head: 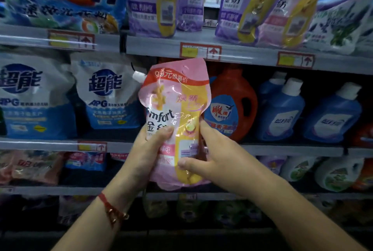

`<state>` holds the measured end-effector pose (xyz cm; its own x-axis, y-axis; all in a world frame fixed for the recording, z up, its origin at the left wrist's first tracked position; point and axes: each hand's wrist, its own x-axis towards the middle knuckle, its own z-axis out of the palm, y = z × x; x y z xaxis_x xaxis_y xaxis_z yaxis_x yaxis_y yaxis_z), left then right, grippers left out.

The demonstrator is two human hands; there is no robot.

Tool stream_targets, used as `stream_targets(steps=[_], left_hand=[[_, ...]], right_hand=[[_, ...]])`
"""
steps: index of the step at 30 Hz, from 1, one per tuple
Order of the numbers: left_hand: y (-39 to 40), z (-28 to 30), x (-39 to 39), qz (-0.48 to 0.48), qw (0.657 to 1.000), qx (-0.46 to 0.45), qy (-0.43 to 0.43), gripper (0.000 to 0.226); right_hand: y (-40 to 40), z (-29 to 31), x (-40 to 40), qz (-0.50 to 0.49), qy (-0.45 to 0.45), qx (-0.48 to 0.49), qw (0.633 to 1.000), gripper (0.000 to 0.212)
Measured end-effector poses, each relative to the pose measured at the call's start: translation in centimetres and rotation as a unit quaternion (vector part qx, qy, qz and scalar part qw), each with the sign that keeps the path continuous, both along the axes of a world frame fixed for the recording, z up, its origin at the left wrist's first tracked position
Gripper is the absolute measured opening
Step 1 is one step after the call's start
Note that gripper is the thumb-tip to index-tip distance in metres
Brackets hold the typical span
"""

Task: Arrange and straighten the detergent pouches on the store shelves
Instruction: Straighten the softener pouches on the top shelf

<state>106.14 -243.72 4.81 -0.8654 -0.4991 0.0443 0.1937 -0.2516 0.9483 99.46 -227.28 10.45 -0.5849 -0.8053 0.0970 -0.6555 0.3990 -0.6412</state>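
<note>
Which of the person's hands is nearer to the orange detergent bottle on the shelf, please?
Right. The right hand is just below-left of the orange bottle; the left hand sits across the pink pouch.

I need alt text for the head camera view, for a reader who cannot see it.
Two bare hands, left hand and right hand, hold a pink and yellow Comfort pouch upright in front of store shelves. Purple Comfort pouches stand on the shelf above; an orange bottle and blue bottles stand behind.

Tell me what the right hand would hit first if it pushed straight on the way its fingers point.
Probably the orange jug: the right hand, gripping the pink pouch, points up and away toward the shelf, though depth is unclear.
</note>
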Motion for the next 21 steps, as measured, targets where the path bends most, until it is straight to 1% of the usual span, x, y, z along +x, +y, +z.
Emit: stream_targets(steps=[2,5,7,9,11,14,16,17,21], left_hand=[[-0.9,1.6,-0.4,0.038,0.997,-0.065,0.016,0.038],[-1.4,4.3,-1.1,0.04,0.99,-0.132,0.038,0.039],[-2.0,5.6,-1.9,0.055,0.984,-0.162,0.041,0.032],[-2.5,7.3,-2.4,0.091,0.979,-0.178,0.049,0.027],[-3.3,8.6,-2.9,0.107,0.973,-0.195,0.061,0.03],[-4.8,10.9,-3.6,0.126,0.963,-0.222,0.083,0.03],[-5.7,12.2,-3.8,0.151,0.954,-0.243,0.09,0.031],[-6.1,12.7,-3.8,0.16,0.95,-0.251,0.091,0.031],[-7.2,14.0,-3.8,0.18,0.942,-0.261,0.109,0.031]], right_hand=[[0.1,1.1,-1.0,0.0,0.036,-0.002,0.999,0.067],[0.1,3.2,-2.8,-0.011,0.134,0.021,0.991,0.057],[0.2,4.9,-4.2,-0.017,0.214,0.024,0.976,0.059],[0.2,7.0,-5.6,-0.035,0.269,0.033,0.962,0.062],[0.4,9.1,-7.2,-0.075,0.314,0.034,0.946,0.065],[0.3,12.4,-10.0,-0.167,0.364,0.013,0.916,0.064],[-0.2,14.1,-12.6,-0.221,0.373,0.008,0.901,0.064],[-0.5,14.8,-14.0,-0.243,0.362,0.008,0.9,0.067],[-2.0,16.5,-18.6,-0.319,0.274,-0.016,0.907,0.086]])
